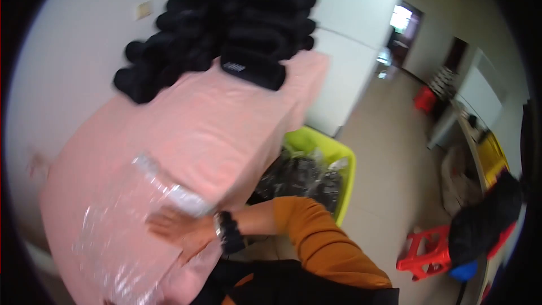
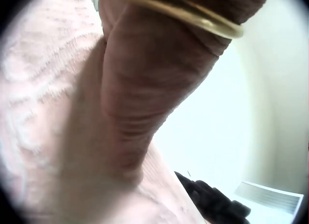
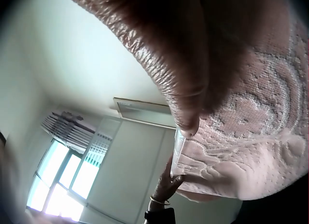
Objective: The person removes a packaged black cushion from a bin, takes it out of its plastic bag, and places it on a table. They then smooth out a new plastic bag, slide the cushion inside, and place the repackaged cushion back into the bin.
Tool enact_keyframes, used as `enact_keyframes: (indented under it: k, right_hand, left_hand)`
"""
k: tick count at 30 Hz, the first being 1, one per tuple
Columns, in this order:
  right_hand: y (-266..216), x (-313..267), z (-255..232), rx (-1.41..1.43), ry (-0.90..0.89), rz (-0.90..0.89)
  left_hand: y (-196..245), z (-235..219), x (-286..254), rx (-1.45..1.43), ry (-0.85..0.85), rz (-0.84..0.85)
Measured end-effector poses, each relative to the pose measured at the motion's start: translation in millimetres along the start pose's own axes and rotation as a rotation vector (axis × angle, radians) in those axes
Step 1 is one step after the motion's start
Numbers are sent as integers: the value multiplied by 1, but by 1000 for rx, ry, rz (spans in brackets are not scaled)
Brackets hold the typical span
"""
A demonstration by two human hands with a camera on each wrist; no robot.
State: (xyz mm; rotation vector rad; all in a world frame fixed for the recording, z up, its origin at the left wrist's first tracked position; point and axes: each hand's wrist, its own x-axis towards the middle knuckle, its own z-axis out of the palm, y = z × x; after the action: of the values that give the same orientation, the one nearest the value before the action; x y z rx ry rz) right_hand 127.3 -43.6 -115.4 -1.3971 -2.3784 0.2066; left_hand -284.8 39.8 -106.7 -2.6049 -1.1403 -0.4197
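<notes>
My right hand (image 1: pixel 180 229) lies flat, fingers spread, on a clear plastic bag (image 1: pixel 118 248) over the pink cloth (image 1: pixel 197 130). The right wrist view shows its thumb (image 3: pixel 186 98) extended near a strip of clear plastic (image 3: pixel 178 149). Wearing a gold bracelet, my left hand (image 3: pixel 166 186) is at the cloth's edge beside the plastic, thumb apart from the fingers. In the left wrist view that hand (image 2: pixel 145 74) rests against the pink cloth (image 2: pixel 34 108) with a straight thumb; its other fingers are hidden there.
Rolled black items (image 1: pixel 254 17) are piled at the far end of the pink surface, one lying separately in front. On the floor, a yellow-green bin (image 1: pixel 347 175) holds dark plastic-wrapped items. Red stools (image 1: pixel 423 251) and a long table (image 1: pixel 471 135) stand at the right.
</notes>
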Motion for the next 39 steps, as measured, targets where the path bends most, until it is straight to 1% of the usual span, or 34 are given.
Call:
enact_keyframes:
  k: [1, 2, 3, 4, 5, 6, 7, 8, 9, 10, 11, 13, 15, 17, 18, 19, 20, 22, 23, 24, 25, 26, 28, 29, 32, 34, 36, 38, 39]
  right_hand:
    - [0, -1, -1, 26, 25, 22]
    - [1, -3, -2, 67, 39, 26]
    - [-1, 1, -11, 103, -34, 41]
    - [1, 3, -20, 124, -111, 51]
    - [4, 0, -28, 240, -104, 106]
    - [13, -1, -38, 370, -59, 110]
    - [21, 2, -50, 393, -59, 171]
    - [34, 6, -60, 294, 33, 136]
    - [45, 10, -72, 221, 85, 157]
    - [55, 15, -82, 141, 141, 192]
    - [67, 24, -86, 148, 127, 173]
    - [84, 42, -91, 1, 138, 215]
    - [98, 60, -87, -31, 107, 204]
    - [104, 82, -78, -100, 49, 206]
    - [105, 87, -74, -99, 51, 194]
    - [106, 91, -71, -48, 45, 197]
    - [106, 94, -68, 4, 41, 196]
    - [112, 101, -58, 54, 32, 181]
    - [119, 101, -52, -15, 6, 185]
    - [125, 102, -47, -85, -20, 188]
    - [132, 103, -41, -155, -47, 192]
    - [136, 101, -36, -152, -54, 176]
    - [142, 96, -23, -225, -163, 380]
    - [137, 98, -24, -213, -178, 370]
    - [120, 94, -37, -229, -184, 410]
    - [120, 91, -33, -214, -190, 405]
    - [123, 92, -33, -230, -162, 400]
    - [125, 92, -33, -228, -168, 402]
    - [125, 92, -33, -222, -170, 404]
  left_hand:
    - [-4, -6, -10, 8, -121, -84]
    - [-72, 59, -35, -78, 75, 212]
    - [-42, 22, -32, -132, 20, 106]
    - [-26, -9, -23, -168, -143, -14]
    - [-28, -23, -19, -267, -197, -45]
    - [-31, -35, -14, -249, -184, -29]
    - [-33, -50, -6, -241, -170, -4]
    - [-32, -66, 7, -293, -146, 2]
    - [-27, -81, 21, -353, -121, 20]
    - [-19, -95, 42, -396, -140, 50]
    - [-9, -106, 65, -444, -156, 87]
    - [16, -117, 108, -466, -140, 239]
    - [50, -117, 155, -396, -203, 328]
    - [79, -87, 199, -484, -223, 371]
    - [99, -73, 222, -506, -257, 339]
    - [117, -50, 240, -521, -244, 334]
    - [138, -33, 256, -520, -251, 290]
    - [167, 8, 280, -583, -186, 278]
    - [179, 30, 289, -599, -173, 231]
    - [185, 40, 293, -615, -159, 183]
    - [183, 50, 294, -610, -153, 166]
    - [181, 55, 294, -579, -258, 117]
    - [172, 66, 289, -529, -483, 19]
    - [163, 70, 286, -532, -496, 2]
    - [115, 80, 265, -295, -428, 150]
    - [73, 89, 257, -205, -473, 45]
    - [31, 80, 245, -245, -520, -118]
    - [-3, 72, 231, -225, -550, -240]
    - [-22, 75, 222, -203, -541, -285]
